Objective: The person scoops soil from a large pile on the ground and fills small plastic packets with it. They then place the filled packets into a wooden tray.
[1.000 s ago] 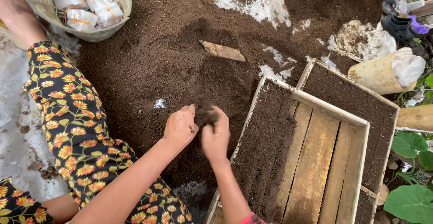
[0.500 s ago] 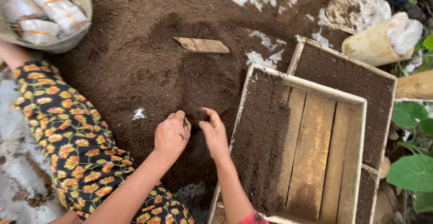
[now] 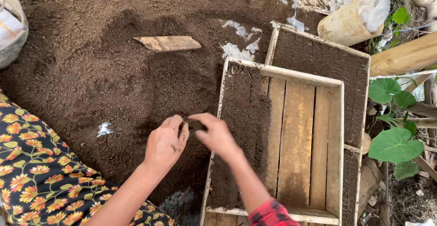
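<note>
Left hand: the left hand is hovering low over the heap of dark brown soil, fingers curled in, fingertips meeting the small dark clump of soil.
Right hand: the right hand is reaching in from the tray side, thumb and fingers closing on the same clump from the right.
Hands together: both are pinching the clump between them, pressed close, just beside the left wall of the near tray.
Clump: it is sitting between the two sets of fingertips, just above the heap; only a dark sliver is showing, so its shape cannot be told.
Near tray: the shallow pale wooden slatted tray is lying flat to the right of the hands; its left part is carrying a layer of soil, its right slats are showing bare wood.
Far tray: a second wooden tray filled level with soil is lying beneath and behind the near one, sticking out at the top and right.
Heap: a flat weathered piece of wood is lying on the soil, well apart from the hands.
Clothing: a dark cloth with orange and yellow flowers is covering the lower left; a red patterned sleeve is showing at the right wrist.
Edges: a cut pale plastic container with white lining is lying at the upper right; broad green leaves are growing at the right edge.
</note>
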